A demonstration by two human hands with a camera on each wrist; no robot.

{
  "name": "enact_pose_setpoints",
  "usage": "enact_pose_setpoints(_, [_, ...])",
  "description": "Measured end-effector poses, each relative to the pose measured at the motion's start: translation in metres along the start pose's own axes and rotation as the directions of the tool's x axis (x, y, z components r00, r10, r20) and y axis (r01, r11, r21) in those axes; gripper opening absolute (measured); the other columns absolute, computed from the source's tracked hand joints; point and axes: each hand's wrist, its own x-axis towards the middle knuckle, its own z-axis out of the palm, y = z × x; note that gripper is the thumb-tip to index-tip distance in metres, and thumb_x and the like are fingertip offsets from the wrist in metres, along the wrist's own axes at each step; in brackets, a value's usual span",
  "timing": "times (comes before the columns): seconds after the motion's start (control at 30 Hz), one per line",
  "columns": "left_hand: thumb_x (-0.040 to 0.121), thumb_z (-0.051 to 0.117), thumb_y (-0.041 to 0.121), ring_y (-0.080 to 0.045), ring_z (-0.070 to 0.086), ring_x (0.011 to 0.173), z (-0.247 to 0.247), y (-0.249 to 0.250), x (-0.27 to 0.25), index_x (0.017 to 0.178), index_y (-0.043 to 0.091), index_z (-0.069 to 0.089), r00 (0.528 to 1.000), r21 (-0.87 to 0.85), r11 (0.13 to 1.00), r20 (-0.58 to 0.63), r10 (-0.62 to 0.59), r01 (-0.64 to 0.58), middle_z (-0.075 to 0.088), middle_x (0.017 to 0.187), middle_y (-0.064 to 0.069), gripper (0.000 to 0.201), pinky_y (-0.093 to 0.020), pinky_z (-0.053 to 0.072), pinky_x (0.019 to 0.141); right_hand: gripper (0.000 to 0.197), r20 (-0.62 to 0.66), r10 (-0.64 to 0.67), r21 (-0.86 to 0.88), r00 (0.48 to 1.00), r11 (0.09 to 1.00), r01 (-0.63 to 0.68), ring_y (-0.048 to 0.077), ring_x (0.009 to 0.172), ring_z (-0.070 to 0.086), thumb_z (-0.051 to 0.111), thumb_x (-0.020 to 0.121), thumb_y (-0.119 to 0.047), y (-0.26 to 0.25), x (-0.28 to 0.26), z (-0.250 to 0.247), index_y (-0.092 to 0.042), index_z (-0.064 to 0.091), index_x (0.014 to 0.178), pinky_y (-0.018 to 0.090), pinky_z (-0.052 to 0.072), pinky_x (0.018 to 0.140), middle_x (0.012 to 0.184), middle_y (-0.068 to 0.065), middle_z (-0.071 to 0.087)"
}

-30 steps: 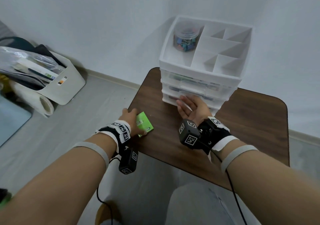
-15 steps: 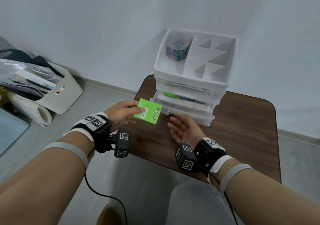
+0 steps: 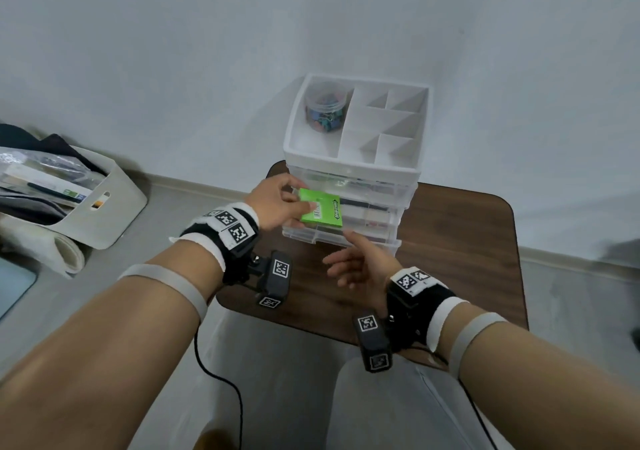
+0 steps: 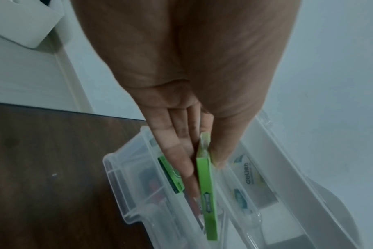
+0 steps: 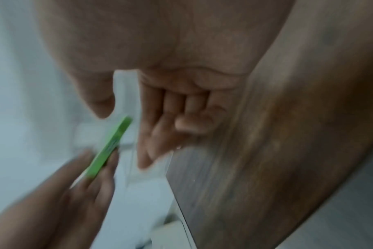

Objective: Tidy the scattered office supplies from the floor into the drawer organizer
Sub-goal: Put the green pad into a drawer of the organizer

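A white drawer organizer [image 3: 353,169] stands on a small brown table [image 3: 460,228], its clear bottom drawer [image 3: 311,236] pulled out. My left hand [image 3: 277,203] pinches a flat green packet [image 3: 320,211] between thumb and fingers and holds it over the pulled-out drawer. In the left wrist view the green packet [image 4: 207,190] stands edge-on above the drawer [image 4: 126,182], which holds another green item. My right hand [image 3: 356,262] hovers just in front of the drawer with relaxed fingers, holding nothing. The right wrist view is blurred; the packet [image 5: 109,148] shows at its left.
A clear jar of coloured clips [image 3: 325,106] sits in the organizer's top tray. A white bin [image 3: 104,214] full of papers and a rolled mat [image 3: 65,255] lie on the floor at the left. My knee [image 3: 381,408] is below the table edge.
The left hand lifted the green packet off the table and carried it right, over the drawer. The right hand pulled the bottom drawer out and drew back from it.
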Motion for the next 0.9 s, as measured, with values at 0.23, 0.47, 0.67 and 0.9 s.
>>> enact_pose_setpoints(0.23, [0.083,0.076,0.013,-0.021,0.072,0.088,-0.001,-0.016,0.004,0.103,0.017,0.061,1.0,0.109,0.994,0.014,0.025,-0.027,0.073,0.099,-0.008,0.025,-0.037,0.06,0.082,0.018,-0.113,-0.752,-0.844,0.65,0.417,0.336,0.013,0.072,0.06,0.058,0.09,-0.034,-0.03,-0.015,-0.007,-0.022,0.068,0.082,0.027,0.049,0.064,0.077,-0.006,0.065])
enact_pose_setpoints(0.47, [0.09,0.068,0.007,-0.01,0.063,0.059,0.006,-0.02,0.005,0.089,0.012,0.057,0.987,0.147,0.979,-0.053,0.149,-0.14,0.068,0.067,0.004,0.012,-0.016,0.055,0.059,0.028,0.025,-0.447,-0.994,0.894,0.082,0.068,0.025,0.101,0.062,0.058,0.085,-0.044,-0.042,-0.003,-0.009,-0.025,0.06,0.106,0.038,0.053,0.086,0.108,-0.001,0.066])
enact_pose_setpoints(0.67, [0.077,0.082,0.015,-0.014,0.069,0.077,0.01,-0.023,0.007,0.077,0.024,0.069,0.953,0.244,0.931,-0.073,0.295,-0.27,0.074,0.08,-0.001,0.016,-0.026,0.055,0.081,0.013,0.171,-0.457,-0.981,0.873,0.001,0.193,0.022,0.093,0.065,0.058,0.085,-0.033,-0.031,-0.001,-0.013,-0.028,0.069,0.091,0.035,0.055,0.082,0.098,-0.004,0.07])
enact_pose_setpoints(0.9, [0.08,0.077,0.028,-0.018,0.053,0.094,0.035,-0.028,0.013,0.102,0.022,0.078,0.86,0.687,0.582,0.127,0.494,-0.435,0.059,0.096,0.001,0.022,-0.035,0.048,0.084,0.015,0.215,-0.464,-0.97,0.859,0.0,0.243,0.014,0.09,0.064,0.058,0.085,-0.035,-0.027,-0.004,-0.019,-0.029,0.07,0.091,0.03,0.054,0.076,0.095,-0.01,0.069])
